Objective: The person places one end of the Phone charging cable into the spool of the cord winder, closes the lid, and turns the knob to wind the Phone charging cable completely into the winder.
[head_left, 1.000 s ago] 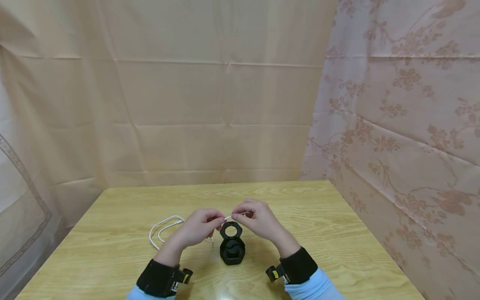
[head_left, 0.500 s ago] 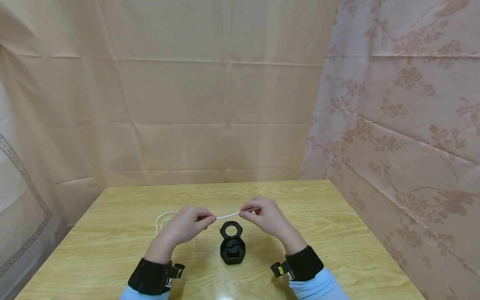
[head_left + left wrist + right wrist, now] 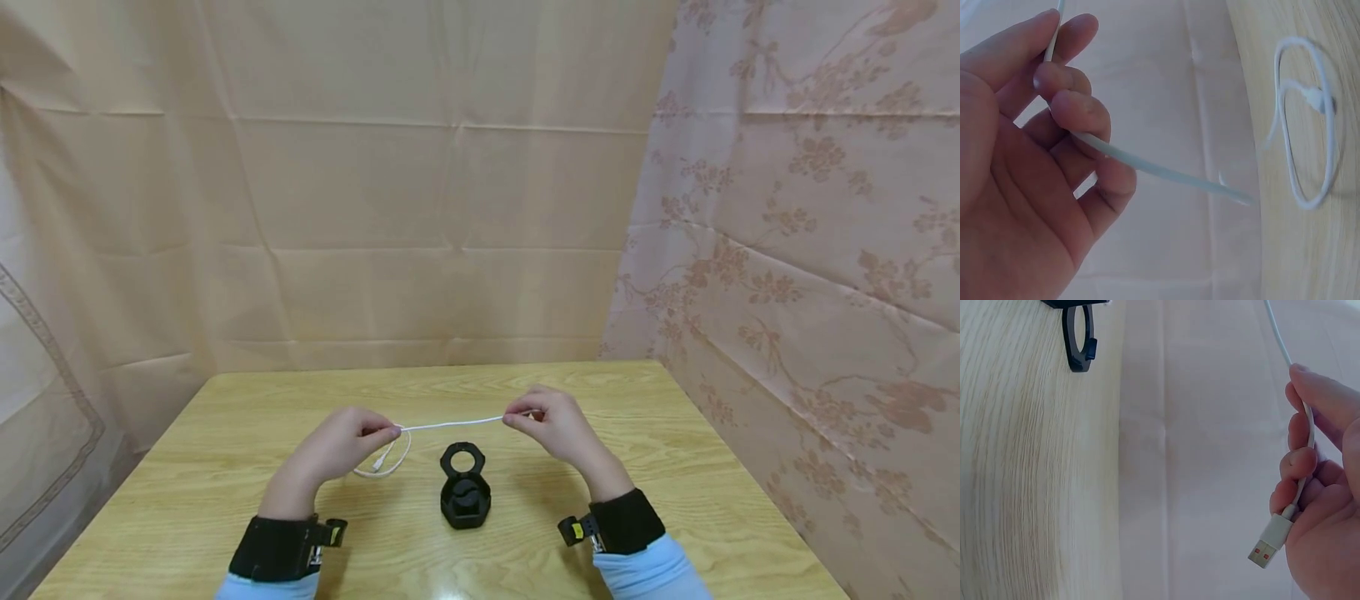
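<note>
The left hand [image 3: 341, 446] and the right hand [image 3: 553, 425] both pinch the white cord [image 3: 450, 424]. The part between them runs nearly straight, up above the worktop [image 3: 600, 400]. Holding both ends of that part probably stops it from sagging. On the left, the cord goes past the thumb and in between the fingers, which likely guides it. On the right, the other fingers curl round it, and the flat metal plug [image 3: 1271, 540] pokes out below them, maybe so it cannot swing about. A loop with the other plug [image 3: 1314, 98] lies on the worktop near the left hand. The black case [image 3: 465, 504] sits between the hands, on the near side of the cord and not touching it, perhaps so both hands can reach it. Its ring [image 3: 446, 461] points to the far side.
</note>
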Available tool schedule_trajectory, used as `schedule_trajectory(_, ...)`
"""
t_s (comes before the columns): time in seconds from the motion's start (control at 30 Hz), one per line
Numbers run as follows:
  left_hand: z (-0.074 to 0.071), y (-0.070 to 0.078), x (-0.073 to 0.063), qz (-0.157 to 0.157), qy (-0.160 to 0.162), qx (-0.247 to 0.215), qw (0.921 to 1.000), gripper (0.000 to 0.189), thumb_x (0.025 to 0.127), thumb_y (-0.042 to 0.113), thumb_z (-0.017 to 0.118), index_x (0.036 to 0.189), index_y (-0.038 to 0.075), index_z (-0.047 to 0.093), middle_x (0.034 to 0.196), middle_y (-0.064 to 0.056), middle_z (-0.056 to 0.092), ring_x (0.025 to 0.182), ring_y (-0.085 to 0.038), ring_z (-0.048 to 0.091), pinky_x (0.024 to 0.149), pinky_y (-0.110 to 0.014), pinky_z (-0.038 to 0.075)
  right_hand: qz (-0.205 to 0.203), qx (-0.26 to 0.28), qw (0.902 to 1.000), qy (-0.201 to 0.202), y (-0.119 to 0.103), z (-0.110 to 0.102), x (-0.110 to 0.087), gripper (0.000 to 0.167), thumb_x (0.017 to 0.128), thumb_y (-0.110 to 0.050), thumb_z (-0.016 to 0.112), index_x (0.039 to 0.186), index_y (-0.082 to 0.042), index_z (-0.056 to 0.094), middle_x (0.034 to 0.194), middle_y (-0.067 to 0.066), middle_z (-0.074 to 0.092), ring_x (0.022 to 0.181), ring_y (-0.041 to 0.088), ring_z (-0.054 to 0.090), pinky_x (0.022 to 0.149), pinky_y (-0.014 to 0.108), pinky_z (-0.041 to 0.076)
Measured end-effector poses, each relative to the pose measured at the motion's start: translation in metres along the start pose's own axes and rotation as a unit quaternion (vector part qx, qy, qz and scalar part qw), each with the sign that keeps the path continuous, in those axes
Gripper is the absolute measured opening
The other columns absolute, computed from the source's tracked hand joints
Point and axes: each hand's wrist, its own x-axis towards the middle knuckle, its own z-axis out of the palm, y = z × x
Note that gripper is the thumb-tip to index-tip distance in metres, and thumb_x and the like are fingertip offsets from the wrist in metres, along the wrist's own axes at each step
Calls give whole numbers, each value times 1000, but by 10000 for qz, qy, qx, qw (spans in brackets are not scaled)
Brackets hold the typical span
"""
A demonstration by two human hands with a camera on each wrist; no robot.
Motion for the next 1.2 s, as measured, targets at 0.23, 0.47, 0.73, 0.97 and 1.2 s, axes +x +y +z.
schedule_trajectory(0.23, -1, -1, -2, 73, 101, 134, 9998, 16, 101, 24, 66, 100, 17, 81, 95, 7, 73, 89, -12, 67, 80, -40, 55, 18, 8, 10000, -18, 1, 0, -1, 5, 92, -29, 78, 95, -24, 79, 87, -12, 62, 74, 15, 53, 63, 29, 45)
schedule_trajectory(0.47, -2, 4, -3, 66, 161, 195, 9997, 16, 102, 23, 65, 102, 16, 79, 94, 7, 72, 87, -11, 66, 79, -40, 55, -52, -60, 10000, 36, 0, -2, -2, 5, 93, -28, 78, 94, -24, 79, 88, -14, 63, 74, 13, 54, 63, 28, 46)
schedule_trajectory(0.73, 1, 15, -1, 200, 194, 426, 9987, 10, 102, 14, 64, 101, 14, 74, 82, 9, 63, 71, -11, 55, 67, -33, 48, -260, 15, 9996, 75, 1, -6, -5, 5, 93, -24, 77, 96, -20, 80, 90, -11, 65, 76, 12, 56, 65, 29, 48)
schedule_trajectory(0.97, 9, 20, 1, 475, -326, 420, 9975, 10, 100, 12, 66, 97, 15, 75, 82, 8, 63, 71, -9, 54, 63, -29, 48, -334, 188, 9985, -394, 6, -6, -8, 12, 97, -24, 73, 104, -19, 81, 90, -12, 69, 71, 11, 53, 61, 26, 43)
schedule_trajectory(1.2, 18, 25, 3, 677, -601, 343, 9953, 9, 96, 9, 69, 92, 14, 76, 81, 8, 66, 72, -6, 56, 65, -28, 49, -476, 159, 9933, -1043, 4, -3, -12, 15, 99, -24, 70, 104, -16, 81, 89, -12, 69, 74, 8, 55, 63, 27, 47)
